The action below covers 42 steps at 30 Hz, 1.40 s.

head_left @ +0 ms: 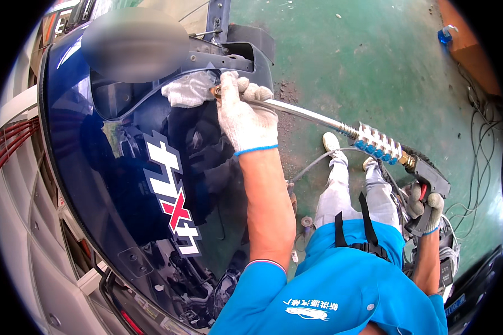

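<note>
A slide hammer gun [302, 114] with a long shiny rod spans between my gloved hands. My left hand [248, 114], in a white knit glove with a blue cuff, closes around the rod near its copper-coloured tip [216, 92]. That tip is beside the edge of a dark blue vehicle panel [123, 190]; I cannot tell whether they touch. My right hand [428, 207], also gloved, grips the black pistol handle [430, 178] with a red trigger. Along the rod sit a spring and a ribbed chrome weight [374, 142]. A crumpled white cloth [187, 89] shows just past my left hand.
The panel bears a white and red decal [173, 201]. A black bracket and metal frame [235, 56] project at its far end. Cables [480, 139] trail over the green floor [341, 67] at right, near a blue bottle [445, 37]. Red hoses [15, 142] run at far left.
</note>
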Each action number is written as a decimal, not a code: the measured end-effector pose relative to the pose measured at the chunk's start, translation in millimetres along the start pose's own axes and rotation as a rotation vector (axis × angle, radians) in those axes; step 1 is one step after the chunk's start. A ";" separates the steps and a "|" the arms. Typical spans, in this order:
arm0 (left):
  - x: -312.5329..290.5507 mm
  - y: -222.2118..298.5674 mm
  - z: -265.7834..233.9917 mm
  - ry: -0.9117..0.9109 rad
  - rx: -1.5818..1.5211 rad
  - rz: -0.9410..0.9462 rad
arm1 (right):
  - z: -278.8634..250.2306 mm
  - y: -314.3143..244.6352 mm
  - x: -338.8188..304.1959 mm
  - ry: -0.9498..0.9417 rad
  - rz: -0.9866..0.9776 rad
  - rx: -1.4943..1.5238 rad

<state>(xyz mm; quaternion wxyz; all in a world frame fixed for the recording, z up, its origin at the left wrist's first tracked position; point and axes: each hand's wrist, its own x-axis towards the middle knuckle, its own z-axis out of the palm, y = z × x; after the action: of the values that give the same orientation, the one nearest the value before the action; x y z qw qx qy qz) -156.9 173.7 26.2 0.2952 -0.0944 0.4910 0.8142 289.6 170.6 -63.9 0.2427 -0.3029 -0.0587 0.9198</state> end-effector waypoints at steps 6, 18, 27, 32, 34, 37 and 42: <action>0.2 7.0 0.1 -0.002 0.004 0.007 | -8.1 -1.7 7.8 -0.078 0.033 0.013; 5.3 7.0 -14.1 -0.135 -0.061 -0.007 | -9.6 -9.7 8.3 -0.118 0.044 0.022; -116.8 -136.3 4.0 -0.107 0.061 -0.240 | -0.6 -5.8 3.5 0.019 0.049 -0.044; -107.5 -118.1 7.6 -0.162 0.062 -0.265 | -4.3 -10.3 0.6 0.002 0.096 0.030; -101.5 -109.2 5.7 -0.182 0.069 -0.215 | -7.4 -9.2 3.4 -0.029 0.096 0.024; -121.6 -129.6 4.4 -0.192 0.086 -0.192 | -2.7 -9.1 1.2 -0.021 0.098 0.049; -67.1 -65.8 -13.4 -0.226 0.300 0.006 | -3.5 -12.5 -1.2 0.020 0.077 0.005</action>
<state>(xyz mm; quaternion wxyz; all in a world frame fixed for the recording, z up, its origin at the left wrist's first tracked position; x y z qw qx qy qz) -66.8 158.8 0.4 0.3567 0.0444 0.5708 0.7383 297.7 180.8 -62.9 0.2083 -0.3133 -0.0421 0.9255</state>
